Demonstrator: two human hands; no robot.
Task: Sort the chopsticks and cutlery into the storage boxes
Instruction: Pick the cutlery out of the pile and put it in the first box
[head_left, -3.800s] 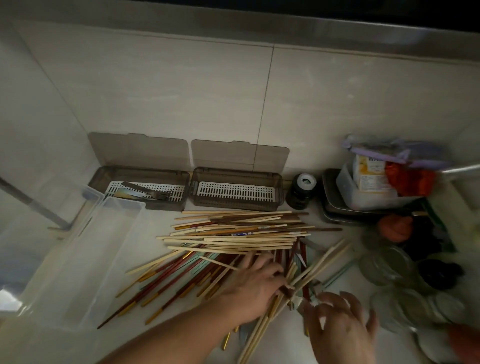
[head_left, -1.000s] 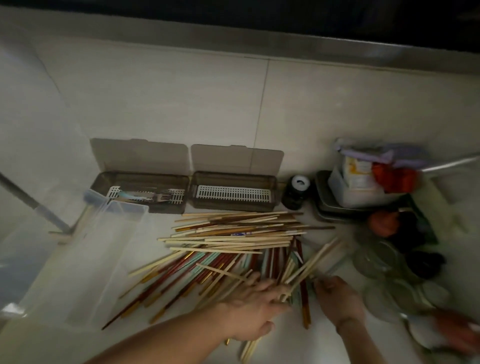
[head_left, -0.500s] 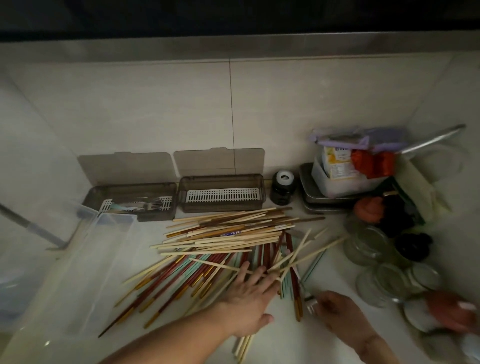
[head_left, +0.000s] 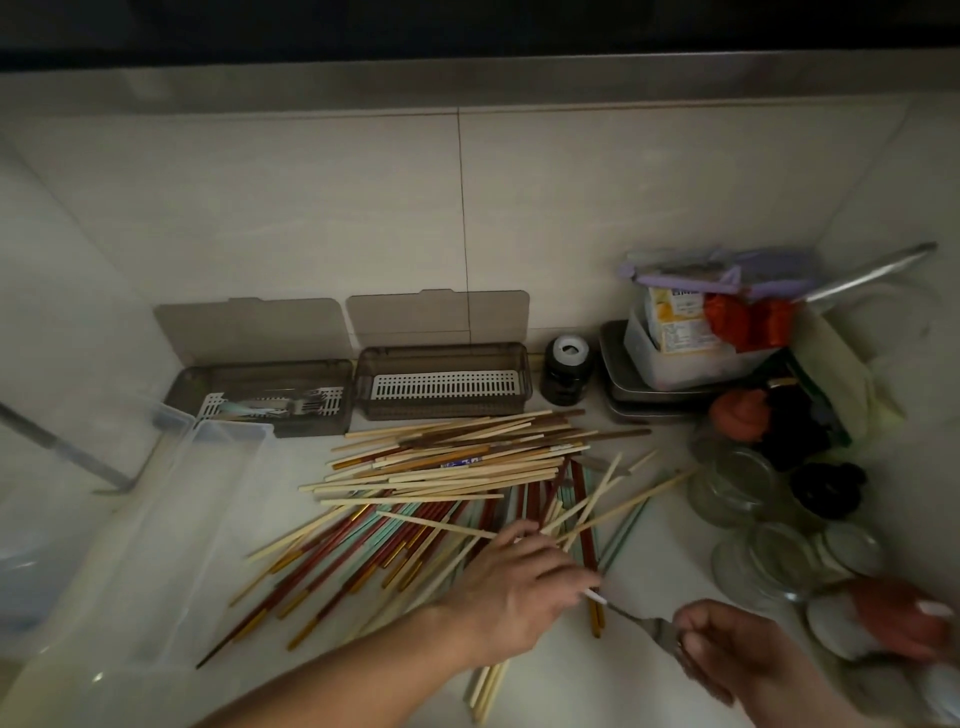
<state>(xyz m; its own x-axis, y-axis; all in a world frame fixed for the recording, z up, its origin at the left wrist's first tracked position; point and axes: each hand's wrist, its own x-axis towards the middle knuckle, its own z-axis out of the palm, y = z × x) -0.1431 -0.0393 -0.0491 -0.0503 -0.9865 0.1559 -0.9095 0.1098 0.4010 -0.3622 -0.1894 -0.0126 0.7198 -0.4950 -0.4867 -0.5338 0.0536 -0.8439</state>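
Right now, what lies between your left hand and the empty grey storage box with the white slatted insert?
In the head view, the chopstick pile fills the stretch from the left hand to the empty grey storage box.

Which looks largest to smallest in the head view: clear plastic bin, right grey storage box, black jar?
1. Clear plastic bin, though it lies nearest the camera, which enlarges it.
2. Right grey storage box.
3. Black jar, beside that box, plainly smallest.
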